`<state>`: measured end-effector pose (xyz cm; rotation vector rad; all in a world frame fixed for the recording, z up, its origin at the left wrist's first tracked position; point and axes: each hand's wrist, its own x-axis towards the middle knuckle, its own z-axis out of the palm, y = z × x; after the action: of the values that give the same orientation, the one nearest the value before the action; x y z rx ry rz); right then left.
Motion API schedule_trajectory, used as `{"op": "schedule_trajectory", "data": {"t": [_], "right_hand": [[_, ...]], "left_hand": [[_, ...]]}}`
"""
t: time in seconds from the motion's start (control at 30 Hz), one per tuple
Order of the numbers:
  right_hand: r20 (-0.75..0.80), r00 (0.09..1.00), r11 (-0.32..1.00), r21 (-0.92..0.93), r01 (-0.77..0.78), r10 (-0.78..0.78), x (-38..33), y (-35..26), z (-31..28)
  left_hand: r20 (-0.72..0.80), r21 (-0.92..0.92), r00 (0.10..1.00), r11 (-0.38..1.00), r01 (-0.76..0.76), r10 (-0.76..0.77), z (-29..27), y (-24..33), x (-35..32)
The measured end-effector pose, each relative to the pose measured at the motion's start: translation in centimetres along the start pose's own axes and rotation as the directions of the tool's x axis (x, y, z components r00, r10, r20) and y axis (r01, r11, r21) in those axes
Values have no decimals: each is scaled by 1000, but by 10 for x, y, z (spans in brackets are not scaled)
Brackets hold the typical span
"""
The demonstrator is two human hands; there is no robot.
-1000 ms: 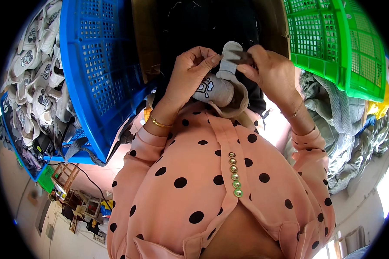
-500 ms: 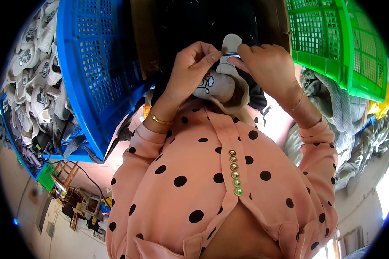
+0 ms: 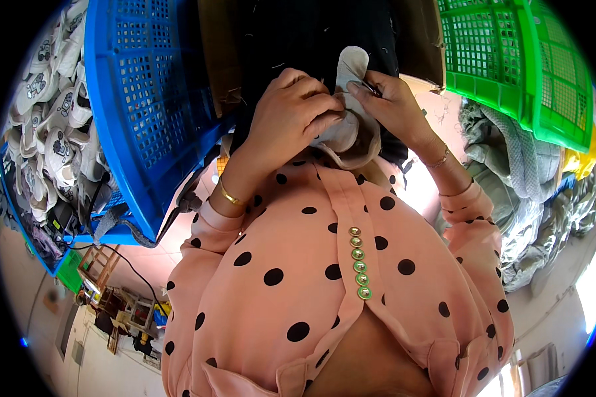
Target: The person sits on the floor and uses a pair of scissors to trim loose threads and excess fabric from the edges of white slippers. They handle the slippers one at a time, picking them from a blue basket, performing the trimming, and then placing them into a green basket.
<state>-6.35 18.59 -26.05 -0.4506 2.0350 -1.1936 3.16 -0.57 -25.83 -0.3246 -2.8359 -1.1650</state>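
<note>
Both my hands hold a small grey-and-cream sock [image 3: 348,99] in front of my chest. My left hand [image 3: 286,122] wraps over its lower part, fingers curled across it. My right hand [image 3: 389,106] pinches its upper edge between thumb and fingers. The sock's pale toe end sticks up above my fingers. A beige cuff part hangs below my hands. Most of the sock is hidden by my left hand. I wear a pink blouse with black dots [image 3: 324,264].
A blue plastic crate [image 3: 136,112] stands at the left, with a pile of pale printed socks [image 3: 43,132] beyond it. A green crate [image 3: 516,66] is at the upper right, above a heap of grey-green cloth [image 3: 530,192]. Dark fabric [image 3: 311,30] lies ahead.
My left hand has slid further over the sock, covering its printed side. The sock has turned more upright, its pale end rising above my fingers.
</note>
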Motion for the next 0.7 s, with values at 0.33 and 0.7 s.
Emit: {"op": "schedule_trajectory", "data": {"t": [0.33, 0.7], "right_hand": [[-20, 1000, 992, 127, 18, -16, -3, 10, 3], [-53, 997, 980, 189, 69, -60, -9, -8, 5]], "left_hand": [[-471, 354, 840, 815, 458, -268, -41, -26, 0], [4, -434, 933, 840, 325, -359, -8, 14, 13]]}}
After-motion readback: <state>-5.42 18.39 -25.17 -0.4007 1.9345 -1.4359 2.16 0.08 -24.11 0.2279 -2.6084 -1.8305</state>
